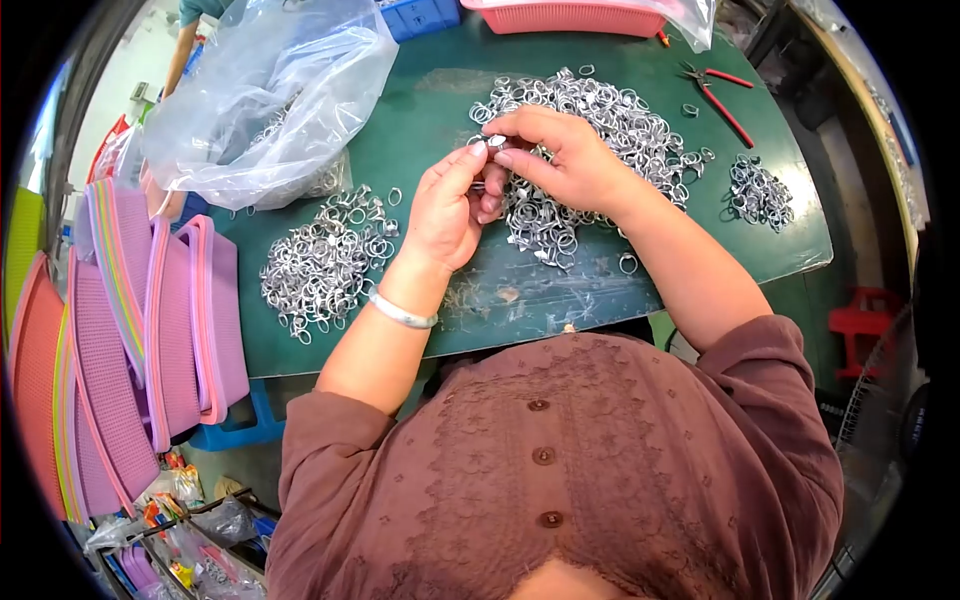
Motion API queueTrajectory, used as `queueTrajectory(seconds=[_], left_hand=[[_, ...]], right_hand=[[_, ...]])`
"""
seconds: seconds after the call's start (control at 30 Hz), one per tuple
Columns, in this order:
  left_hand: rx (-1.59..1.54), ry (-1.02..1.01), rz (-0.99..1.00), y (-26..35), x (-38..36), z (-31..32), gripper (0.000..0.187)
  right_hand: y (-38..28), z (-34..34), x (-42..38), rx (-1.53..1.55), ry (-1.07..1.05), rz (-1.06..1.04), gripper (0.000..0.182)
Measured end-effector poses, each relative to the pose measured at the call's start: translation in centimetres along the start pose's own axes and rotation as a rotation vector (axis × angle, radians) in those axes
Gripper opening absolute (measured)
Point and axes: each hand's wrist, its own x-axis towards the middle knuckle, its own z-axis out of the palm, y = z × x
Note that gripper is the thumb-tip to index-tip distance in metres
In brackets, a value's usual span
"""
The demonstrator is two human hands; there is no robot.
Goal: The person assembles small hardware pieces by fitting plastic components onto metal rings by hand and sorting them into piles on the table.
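Observation:
Both my hands meet over the left edge of a large heap of silvery metal rings (610, 125). Between the fingertips is a small silvery ring (496, 142). My right hand (565, 160) pinches it from above with thumb and forefinger. My left hand (455, 205) is closed, its thumb and fingertip at the ring's left side, the other fingers curled below. A second pile of rings (325, 265) lies left of my left forearm. A smaller pile of rings (762, 193) sits at the right of the table. Fine detail of the held ring is too small to tell.
Red-handled pliers (722, 100) lie at the table's (560, 300) back right. A clear plastic bag (270, 110) with rings stands at back left. Pink (570, 18) and blue baskets (420, 15) line the far edge. Stacked purple baskets (180, 330) stand left. A red stool (865, 325) is right.

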Motion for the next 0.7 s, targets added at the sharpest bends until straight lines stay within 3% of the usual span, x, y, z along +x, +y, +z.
queueTrajectory(seconds=[0.4,0.43,0.53,0.63,0.7], left_hand=[[0.058,0.061,0.029,0.6,-0.6,-0.5,0.018],[0.168,0.089,0.054,1.3,-1.0,-0.7,0.024],[0.449,0.259,0.189,3.7,-2.7,-3.0,0.016],[1.002,0.449,0.366,4.8,-4.8,-6.4,0.026],[1.368,0.543,0.238,5.6,-6.6,-7.6,0.028]], right_hand=[[-0.3,0.1,0.0,-0.151,-0.041,-0.098,0.025],[-0.5,0.1,-0.1,-0.138,-0.03,-0.05,0.025],[-0.6,-0.5,-0.1,-0.188,-0.073,-0.012,0.021],[-0.2,-1.1,0.1,-0.301,-0.228,-0.041,0.012],[-0.8,-0.8,-0.1,-0.386,-0.303,-0.072,0.01]])
